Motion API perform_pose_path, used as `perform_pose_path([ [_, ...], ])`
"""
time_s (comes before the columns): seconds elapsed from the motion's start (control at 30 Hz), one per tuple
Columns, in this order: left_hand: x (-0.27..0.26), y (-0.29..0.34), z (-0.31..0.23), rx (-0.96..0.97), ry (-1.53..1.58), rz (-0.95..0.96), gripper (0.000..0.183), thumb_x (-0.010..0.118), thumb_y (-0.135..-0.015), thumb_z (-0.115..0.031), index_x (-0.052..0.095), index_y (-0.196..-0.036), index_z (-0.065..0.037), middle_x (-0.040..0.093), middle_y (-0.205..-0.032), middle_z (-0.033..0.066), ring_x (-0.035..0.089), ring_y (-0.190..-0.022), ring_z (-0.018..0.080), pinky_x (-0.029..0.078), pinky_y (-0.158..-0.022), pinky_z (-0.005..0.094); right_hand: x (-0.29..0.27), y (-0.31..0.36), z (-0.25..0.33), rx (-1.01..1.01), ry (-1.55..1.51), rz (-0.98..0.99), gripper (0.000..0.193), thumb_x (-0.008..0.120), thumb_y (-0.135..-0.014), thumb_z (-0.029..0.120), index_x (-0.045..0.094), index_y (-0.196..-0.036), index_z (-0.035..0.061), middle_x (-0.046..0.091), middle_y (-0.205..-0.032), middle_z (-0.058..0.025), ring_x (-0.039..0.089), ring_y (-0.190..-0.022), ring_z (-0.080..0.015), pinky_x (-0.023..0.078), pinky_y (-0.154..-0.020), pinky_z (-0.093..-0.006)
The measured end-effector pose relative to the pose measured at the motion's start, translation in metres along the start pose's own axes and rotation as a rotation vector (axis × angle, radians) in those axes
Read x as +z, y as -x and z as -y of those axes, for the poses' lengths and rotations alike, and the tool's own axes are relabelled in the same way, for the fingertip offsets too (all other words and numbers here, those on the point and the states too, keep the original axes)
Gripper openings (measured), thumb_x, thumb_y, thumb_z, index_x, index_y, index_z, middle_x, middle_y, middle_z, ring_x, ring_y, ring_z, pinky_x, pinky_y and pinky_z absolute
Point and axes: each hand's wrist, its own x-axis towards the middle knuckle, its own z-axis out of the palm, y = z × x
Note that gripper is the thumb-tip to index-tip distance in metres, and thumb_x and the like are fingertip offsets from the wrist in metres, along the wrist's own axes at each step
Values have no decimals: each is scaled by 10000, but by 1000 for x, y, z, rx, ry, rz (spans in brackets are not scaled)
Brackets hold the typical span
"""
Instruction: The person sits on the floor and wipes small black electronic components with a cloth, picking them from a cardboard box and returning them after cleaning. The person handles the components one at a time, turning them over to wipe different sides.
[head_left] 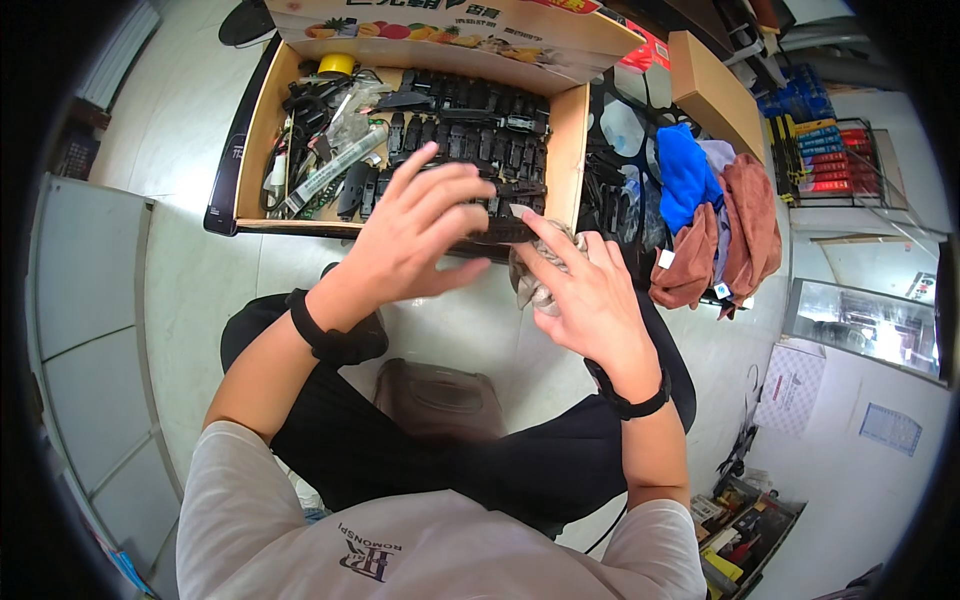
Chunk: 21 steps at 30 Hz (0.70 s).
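My left hand point(420, 230) hovers over the front edge of an open cardboard box point(568, 160), its fingers spread and nothing visible in them. My right hand point(592, 295) is closed round a crumpled beige-grey cloth point(535, 283), with the index finger stretched forward. A dark ridged piece point(505, 233) lies between the two hands, close to the right fingertips; whether the right hand grips it too I cannot tell. Inside the box, small black plastic parts point(480, 140) stand in rows. Its left side holds cables, a clear bag and a long labelled strip point(340, 165).
A yellow roll point(337, 64) sits at the box's back left. To the right hang a blue cloth point(688, 175) and brown cloths point(750, 230), near a plain carton point(715, 95). A brown stool point(440, 397) stands on the tiled floor between my legs. White cabinets point(95, 330) line the left.
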Motion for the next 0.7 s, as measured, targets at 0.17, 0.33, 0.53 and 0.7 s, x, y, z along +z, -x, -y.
perform_pose_path([
  [0.17,8,0,7,42,-44,-16,361,957,-805,-270,836,-1134,-183,717,-1360,-9,623,-1390,275,382,-1305,600,3,3,-2,-36,-13,-41,722,903,-679,142,746,-1383,164,531,-1701,-6,630,-1178,-351,519,-974,-465],
  [0.33,12,-1,10,25,-15,-36,382,950,-723,-161,844,-1089,-168,732,-1344,-25,627,-1379,276,416,-1282,581,7,2,-10,-57,-62,-105,700,886,-674,140,766,-1362,178,578,-1664,-3,632,-1169,-334,523,-989,-448],
  [0.53,12,1,12,-87,15,-83,383,956,-660,-126,878,-1035,-149,744,-1369,30,617,-1397,328,421,-1274,584,-9,3,-28,108,-131,-403,750,862,-668,124,756,-1407,191,628,-1580,-100,668,-1208,-391,576,-1060,-488],
  [0.7,22,4,1,-52,62,-33,283,940,-676,-167,827,-932,-124,719,-1404,-19,577,-1444,291,352,-1310,641,2,-8,14,-89,-266,-391,703,924,-709,165,761,-1392,197,628,-1539,-157,672,-1304,-404,581,-1088,-485],
])
